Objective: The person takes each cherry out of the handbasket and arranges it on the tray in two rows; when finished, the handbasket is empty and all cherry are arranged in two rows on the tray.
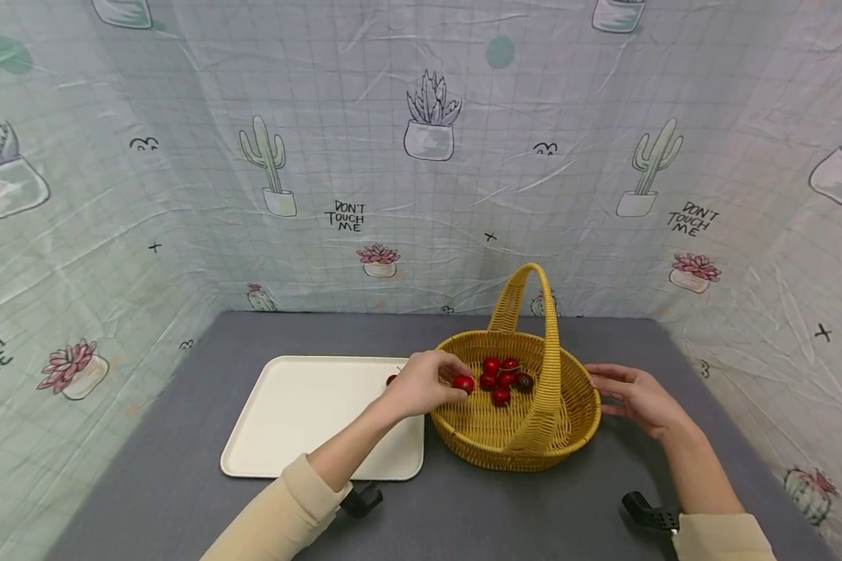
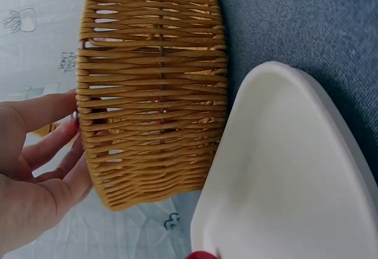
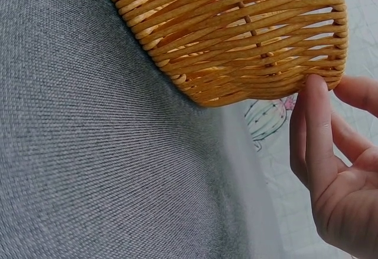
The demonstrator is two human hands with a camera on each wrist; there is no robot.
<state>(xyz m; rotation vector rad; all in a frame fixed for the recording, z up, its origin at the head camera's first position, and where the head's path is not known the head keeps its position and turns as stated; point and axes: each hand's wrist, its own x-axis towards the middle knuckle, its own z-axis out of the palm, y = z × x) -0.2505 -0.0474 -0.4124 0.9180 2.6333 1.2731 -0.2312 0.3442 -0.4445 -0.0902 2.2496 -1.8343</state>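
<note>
Over the left part of the yellow wicker basket (image 1: 463, 444), my left hand (image 1: 423, 382) pinches a red cherry (image 1: 463, 383) between thumb and fingers. Several more cherries (image 1: 501, 378) lie together on the basket floor, one of them much darker. In the left wrist view the left hand (image 2: 35, 170) reaches over the rim, and the wicker wall hides part of its fingers. At the basket's right side, my right hand (image 1: 638, 399) touches the rim with extended fingers. The right wrist view shows a fingertip (image 3: 316, 85) against the outside of the rim.
A white tray (image 1: 302, 413) lies left of the basket, close to its wall. On its right edge sits another cherry (image 1: 391, 379), partly behind the left hand. The basket's tall handle (image 1: 550, 351) arches over it. Patterned cloth (image 1: 323, 140) encloses the grey tabletop (image 1: 456, 514).
</note>
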